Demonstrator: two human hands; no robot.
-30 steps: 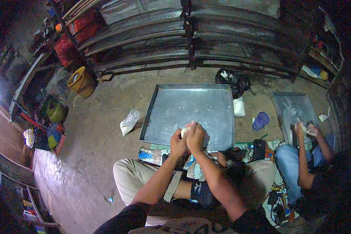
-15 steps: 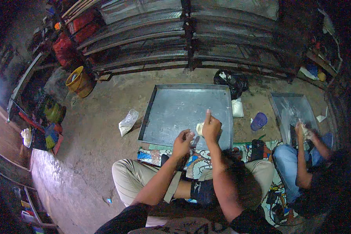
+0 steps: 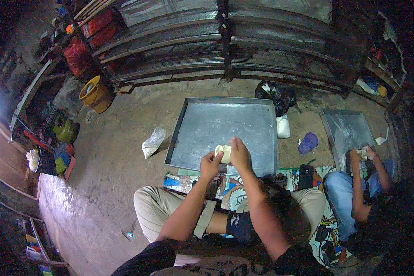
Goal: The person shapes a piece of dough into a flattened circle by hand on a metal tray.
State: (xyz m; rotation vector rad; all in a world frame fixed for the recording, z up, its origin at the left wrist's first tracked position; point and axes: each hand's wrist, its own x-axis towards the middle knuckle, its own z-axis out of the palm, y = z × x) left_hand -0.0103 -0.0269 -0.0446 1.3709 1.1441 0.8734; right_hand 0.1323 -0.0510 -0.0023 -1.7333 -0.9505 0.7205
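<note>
Near the front edge of a large grey metal tray (image 3: 225,117), a pale, dough-like piece (image 3: 224,154) spans the gap between my two hands. My left hand (image 3: 209,164) grips its left end with thumb and fingers. My right hand (image 3: 239,154) is closed on the right end, its fingertips pointing up over the tray. A patterned cloth (image 3: 177,183) lies beneath my crossed legs and along the tray's near side.
A plastic bag of white material (image 3: 152,146), white pouch (image 3: 283,129), purple cup (image 3: 307,142), black bag (image 3: 276,101) and phone (image 3: 306,177) surround the tray. A co-worker's hands (image 3: 368,155) work at a second tray (image 3: 336,131) on the right. A yellow bucket (image 3: 96,96) stands back left.
Half a second ago my hands were apart; now my left hand is back on the pale piece, more of which shows, and my right hand has moved slightly down and left.
</note>
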